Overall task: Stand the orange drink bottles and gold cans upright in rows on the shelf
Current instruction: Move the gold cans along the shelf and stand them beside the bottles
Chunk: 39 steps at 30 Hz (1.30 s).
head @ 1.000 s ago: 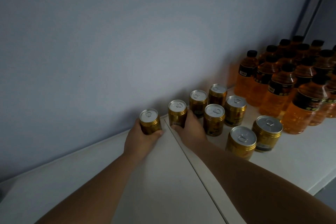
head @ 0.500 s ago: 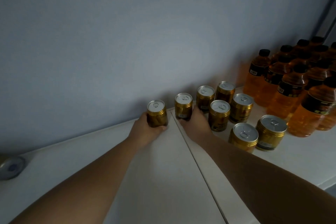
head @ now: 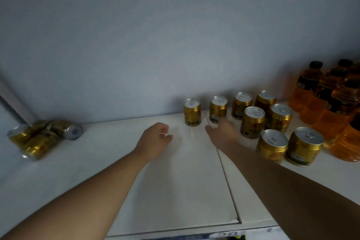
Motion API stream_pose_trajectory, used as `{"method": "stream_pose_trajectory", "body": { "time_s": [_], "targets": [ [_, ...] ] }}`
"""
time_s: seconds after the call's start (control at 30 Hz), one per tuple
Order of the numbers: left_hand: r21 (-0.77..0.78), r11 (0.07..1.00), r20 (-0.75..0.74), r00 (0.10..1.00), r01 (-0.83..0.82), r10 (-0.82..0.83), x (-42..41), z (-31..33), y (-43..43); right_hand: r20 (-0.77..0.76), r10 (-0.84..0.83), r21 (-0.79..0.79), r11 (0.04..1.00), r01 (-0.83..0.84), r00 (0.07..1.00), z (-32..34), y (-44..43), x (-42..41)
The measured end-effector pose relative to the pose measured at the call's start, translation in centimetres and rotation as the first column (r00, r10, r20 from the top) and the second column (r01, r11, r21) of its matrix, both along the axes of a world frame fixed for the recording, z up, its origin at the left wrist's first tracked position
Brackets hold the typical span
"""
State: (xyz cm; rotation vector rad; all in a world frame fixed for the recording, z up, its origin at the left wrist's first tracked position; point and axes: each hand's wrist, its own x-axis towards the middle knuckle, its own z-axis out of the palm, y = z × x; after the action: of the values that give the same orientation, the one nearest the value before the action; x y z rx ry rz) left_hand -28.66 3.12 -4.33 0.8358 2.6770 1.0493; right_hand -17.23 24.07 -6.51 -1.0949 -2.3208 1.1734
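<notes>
Several gold cans stand upright on the white shelf (head: 175,191) against the back wall; the leftmost one (head: 192,112) stands alone, a second (head: 218,108) beside it. More upright cans (head: 272,147) form rows toward the front right. Orange drink bottles (head: 307,87) with black caps stand at the far right. A heap of gold cans (head: 41,138) lies on its side at the far left. My left hand (head: 155,140) hovers empty, fingers loosely curled, left of the leftmost can. My right hand (head: 222,132) is empty, just in front of the second can.
A grey wall closes the back of the shelf. A seam (head: 224,161) between two shelf panels runs from the cans toward the front edge. A dark upright post (head: 11,95) stands at the far left.
Both hands have let go of the cans they held and pulled back toward me. The view has swung left, bringing the heap of lying cans into sight.
</notes>
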Motion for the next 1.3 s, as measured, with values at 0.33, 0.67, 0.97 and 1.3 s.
{"method": "stream_pose_trajectory", "body": {
  "time_s": [0.33, 0.67, 0.97, 1.3],
  "targets": [
    [0.007, 0.988, 0.026, 0.988, -0.155, 0.154, 2.7, 1.0, -14.7, -0.025, 0.215, 0.022, 0.977, -0.214, 0.976, 1.7, -12.9, -0.6],
    [-0.064, 0.963, 0.045, 0.963, -0.263, 0.266, 5.5, 1.3, -34.8, -0.018, 0.431, 0.064, 0.901, -0.429, 0.902, 2.3, -32.6, -1.0],
    [-0.021, 0.932, 0.051, 0.931, -0.361, 0.362, 5.3, 0.9, -43.1, 0.065, 0.513, 0.173, 0.839, -0.516, 0.856, 3.1, -38.9, -2.6],
    [-0.031, 0.897, 0.071, 0.894, -0.442, 0.443, -0.7, 0.6, -43.6, 0.285, 0.592, 0.314, 0.686, -0.657, 0.754, 3.7, -38.3, -10.8]
  ]
}}
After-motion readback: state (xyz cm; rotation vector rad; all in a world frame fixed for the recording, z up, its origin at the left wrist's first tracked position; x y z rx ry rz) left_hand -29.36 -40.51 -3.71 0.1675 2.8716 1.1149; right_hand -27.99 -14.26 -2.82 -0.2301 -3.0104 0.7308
